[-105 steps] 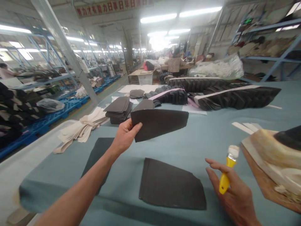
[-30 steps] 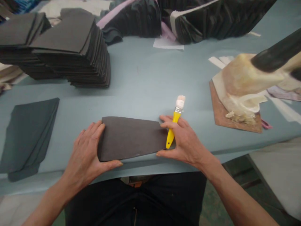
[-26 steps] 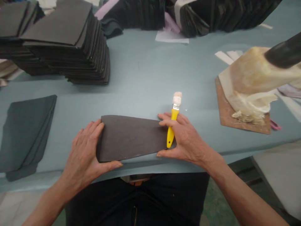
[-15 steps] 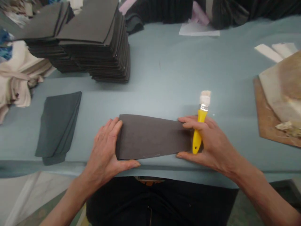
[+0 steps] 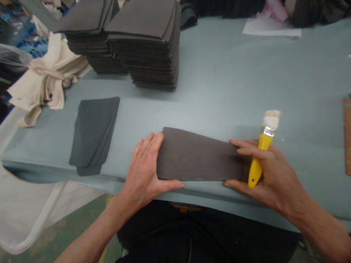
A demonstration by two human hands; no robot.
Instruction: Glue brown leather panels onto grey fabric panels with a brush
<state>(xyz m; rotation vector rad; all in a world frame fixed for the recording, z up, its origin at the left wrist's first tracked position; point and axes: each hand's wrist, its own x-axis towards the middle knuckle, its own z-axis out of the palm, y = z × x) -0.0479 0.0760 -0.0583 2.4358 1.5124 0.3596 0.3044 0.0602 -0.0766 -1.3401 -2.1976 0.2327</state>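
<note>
A dark grey-brown fabric panel (image 5: 197, 157), wider at its left end, lies flat near the table's front edge. My left hand (image 5: 146, 168) rests against that wider end, fingers stretched along the edge and thumb out along the near side. Around the narrow end is my right hand (image 5: 274, 168), its fingers at the far edge and its thumb at the near edge. That hand also holds a paintbrush (image 5: 261, 149) with a yellow handle, tucked across the fingers, its pale bristles pointing away from me. Part of the narrow end is hidden behind the right hand.
Several dark green pieces (image 5: 94, 133) lie fanned at the left. Tall stacks of dark panels (image 5: 156, 54) stand behind, with cream cloth strips (image 5: 52, 78) left of them. White paper (image 5: 271, 27) lies at the back; a brown board (image 5: 347, 135) shows at the right edge.
The view has swung left, so everything sits further right in the picture. Both hands keep their places at the panel's ends, and the brush stays in the right hand.
</note>
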